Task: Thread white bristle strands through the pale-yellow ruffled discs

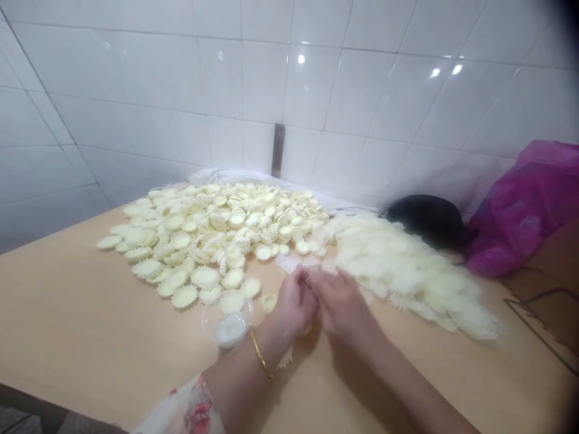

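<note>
My left hand [296, 306] and my right hand [340, 301] meet in front of the piles, fingertips together. The left fingers are curled, and the right ones bend in against them. What they pinch is hidden behind the fingers and blurred. A thin whitish sheet piece [288, 263] shows just beyond the fingertips. Pale yellow round pieces with scalloped edges [205, 277] lie heaped to the left and behind. Close to my left wrist stands a small clear cup [231, 325] with something white in it. A few scalloped pieces lie partly under my left hand and forearm.
To the right spreads a heap of gauzy, pale translucent pieces [402, 271]. Behind it are a black rounded object [425, 220] and a pink plastic bag [525, 208], near a brown cardboard box [549, 265]. White sheeting [226, 176] lies along the tiled wall [181, 72].
</note>
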Demonstrator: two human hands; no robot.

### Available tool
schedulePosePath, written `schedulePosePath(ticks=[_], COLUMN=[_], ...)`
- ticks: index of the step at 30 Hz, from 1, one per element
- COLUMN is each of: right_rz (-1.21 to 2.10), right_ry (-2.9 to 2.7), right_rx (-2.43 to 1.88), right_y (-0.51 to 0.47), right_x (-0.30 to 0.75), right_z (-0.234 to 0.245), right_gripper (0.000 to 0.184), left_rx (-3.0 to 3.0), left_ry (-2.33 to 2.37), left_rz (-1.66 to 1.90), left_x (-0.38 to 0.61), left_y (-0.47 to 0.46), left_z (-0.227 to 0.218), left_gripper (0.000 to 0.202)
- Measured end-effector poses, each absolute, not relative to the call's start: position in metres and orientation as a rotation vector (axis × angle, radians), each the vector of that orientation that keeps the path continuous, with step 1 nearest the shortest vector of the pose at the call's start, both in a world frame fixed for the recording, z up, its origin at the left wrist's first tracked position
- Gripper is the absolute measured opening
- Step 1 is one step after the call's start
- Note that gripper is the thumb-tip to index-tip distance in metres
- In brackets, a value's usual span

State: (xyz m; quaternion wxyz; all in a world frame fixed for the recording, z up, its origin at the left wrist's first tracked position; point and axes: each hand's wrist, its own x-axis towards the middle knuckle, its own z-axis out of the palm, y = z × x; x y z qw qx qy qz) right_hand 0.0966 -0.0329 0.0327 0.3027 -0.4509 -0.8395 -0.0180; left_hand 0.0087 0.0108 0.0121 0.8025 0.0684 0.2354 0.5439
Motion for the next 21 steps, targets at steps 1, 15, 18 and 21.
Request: schedulePosePath(ticks=[1,15,18,21], right_rz=[-0.105,0.806,0.734,0.504], right_ry=[-2.25,-1.393,-1.464,-1.614], right_rx=[-1.208,-1.257,-1.307,-1.409], right_y=[-0.026,-0.005,-0.006,-0.008], right_x=[0.105,0.146,0.138,0.134], right_z=[0.02,0.014,0.008,0.005], right_gripper=[0.047,0.019,0.022,0.03], left_rx=[0.143,0.814,0.855,0.871], left_ry=[0.506,0.729,0.8,0.882], left_rz=[1.172,1.041,1.09,1.121], left_x=[0.011,0.024,0.025,0.025], left_y=[0.009,-0.009,-0.01,-0.012], left_z=[0.012,0.01,0.009,0.009], left_gripper=[0.013,0.021,0.016,0.013])
